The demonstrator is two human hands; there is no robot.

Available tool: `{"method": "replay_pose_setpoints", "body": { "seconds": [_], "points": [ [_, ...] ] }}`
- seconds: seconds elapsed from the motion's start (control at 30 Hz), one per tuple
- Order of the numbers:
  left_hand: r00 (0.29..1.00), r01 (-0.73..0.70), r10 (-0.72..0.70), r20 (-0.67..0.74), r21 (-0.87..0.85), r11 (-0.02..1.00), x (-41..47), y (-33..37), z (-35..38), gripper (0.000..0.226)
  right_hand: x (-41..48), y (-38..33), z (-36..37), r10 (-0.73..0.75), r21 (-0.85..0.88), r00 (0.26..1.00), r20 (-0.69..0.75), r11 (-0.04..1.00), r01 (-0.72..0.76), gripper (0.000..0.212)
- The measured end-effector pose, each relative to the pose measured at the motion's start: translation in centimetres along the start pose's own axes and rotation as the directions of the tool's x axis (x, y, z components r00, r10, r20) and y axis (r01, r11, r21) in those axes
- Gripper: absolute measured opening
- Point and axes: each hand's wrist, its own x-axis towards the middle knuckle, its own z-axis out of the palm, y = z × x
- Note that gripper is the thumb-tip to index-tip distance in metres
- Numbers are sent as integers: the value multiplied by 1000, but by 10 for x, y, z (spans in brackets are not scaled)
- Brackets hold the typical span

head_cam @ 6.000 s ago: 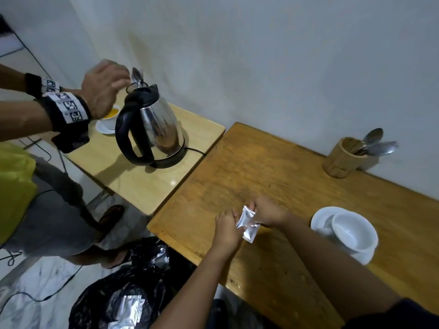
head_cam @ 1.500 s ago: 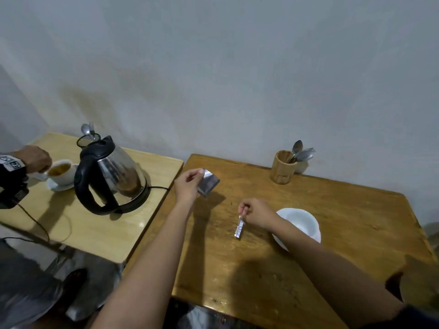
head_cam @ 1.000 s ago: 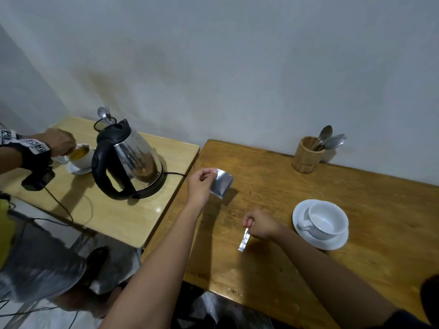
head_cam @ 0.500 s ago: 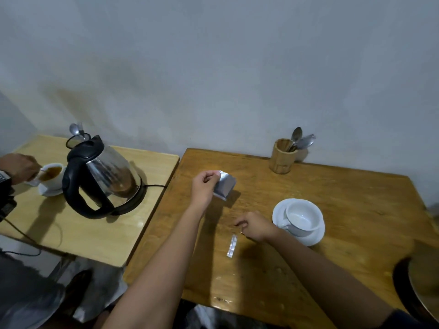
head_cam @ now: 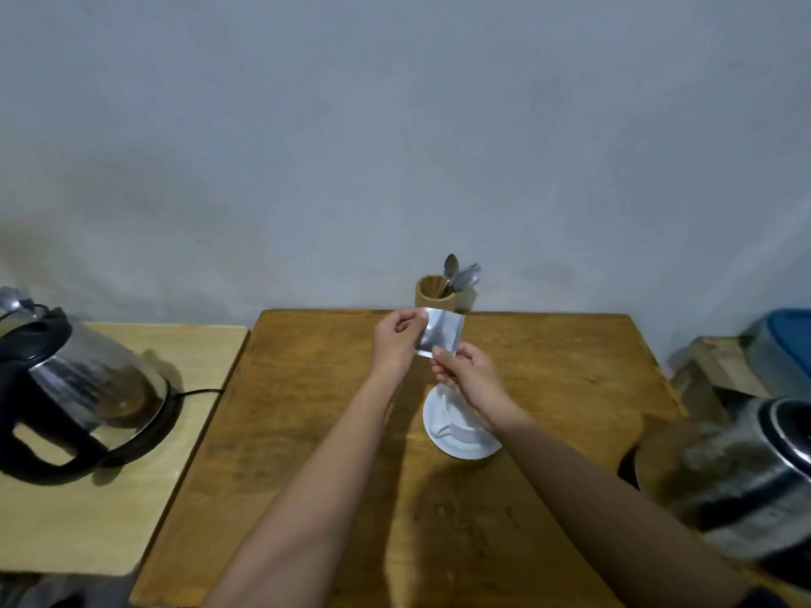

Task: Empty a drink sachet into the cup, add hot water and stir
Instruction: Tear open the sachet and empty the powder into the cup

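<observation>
A silver drink sachet [head_cam: 442, 332] is held up over the brown wooden table [head_cam: 307, 423]. My left hand [head_cam: 395, 344] pinches its upper left corner. My right hand [head_cam: 467, 374] pinches its lower edge from below. Under my right wrist stands a white cup [head_cam: 461, 425] on a white saucer [head_cam: 465, 449], partly hidden by my arm. A steel kettle [head_cam: 741, 471] stands at the table's right edge, blurred. Spoons [head_cam: 458, 276] stick out of a wooden holder [head_cam: 434, 296] at the back.
A second kettle [head_cam: 83, 388] with a black handle and cord sits on a lighter side table [head_cam: 109, 511] at the left. A blue box [head_cam: 785, 340] and wooden pieces lie off the right edge. The grey wall stands close behind the table.
My right hand dropped the torn strip on the table, then rose to the sachet's lower edge. My left hand carried the sachet right, above the cup. The view turned right; the strip is out of sight.
</observation>
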Motion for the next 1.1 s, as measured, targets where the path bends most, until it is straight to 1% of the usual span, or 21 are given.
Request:
{"method": "replay_pose_setpoints", "body": {
  "seconds": [0.07,0.1,0.13,0.2,0.27,0.33,0.4,0.47,0.53,0.6,0.63,0.7,0.77,0.83,0.93,1.03,1.1],
  "points": [
    [999,6,-6,54,-6,1000,-2,1,16,4,-3,-6,-21,17,95,999,-35,995,-14,8],
    [996,5,-5,84,1,1000,-3,1,23,10,-4,-8,-31,35,161,999,-38,986,-28,5],
    [993,4,-6,115,21,1000,-4,-1,29,14,-4,-10,-39,53,230,998,-39,972,-42,4],
    [984,-11,-8,179,104,995,-6,-4,39,14,-5,-11,-55,85,337,995,-56,939,-61,4],
    [972,-40,-7,234,196,980,-8,-11,46,13,-7,-12,-67,110,390,991,-75,918,-72,7],
    [960,-62,-14,278,263,963,-9,-19,50,16,-8,-11,-77,140,370,987,-81,924,-101,7],
    [940,-50,-60,335,308,950,-10,-26,51,14,-9,-7,-86,182,278,980,-85,949,-152,7],
    [912,-32,-115,393,348,937,-10,-31,52,18,-9,-4,-92,222,166,972,-77,964,-207,8],
    [892,-23,-161,423,397,918,-10,-34,53,31,-11,-3,-97,250,47,967,-43,968,-248,9],
    [876,-49,-187,445,467,883,-9,-35,54,47,-14,-2,-100,257,-80,966,-6,963,-256,18],
    [864,-78,-192,465,501,862,-9,-35,55,50,-15,-2,-101,259,-138,966,5,957,-256,21],
    [840,-135,-202,503,555,821,-7,-36,55,44,-15,-3,-102,261,-219,965,7,942,-253,19],
    [835,-161,-220,505,607,778,-6,-38,56,33,-13,-6,-102,242,-294,970,4,928,-230,13],
    [845,-165,-225,485,638,752,-5,-39,56,27,-10,-8,-102,204,-440,979,2,879,-182,5],
    [862,-181,-204,464,658,731,-4,-41,57,22,-3,-8,-102,122,-631,992,6,770,-91,25],
    [877,-188,-181,445,665,723,-3,-45,55,16,4,-9,-96,61,-750,998,22,661,-23,31],
    [884,-192,-171,436,671,716,-3,-47,53,12,7,-11,-92,41,-830,998,57,557,24,33]
  ]
}}
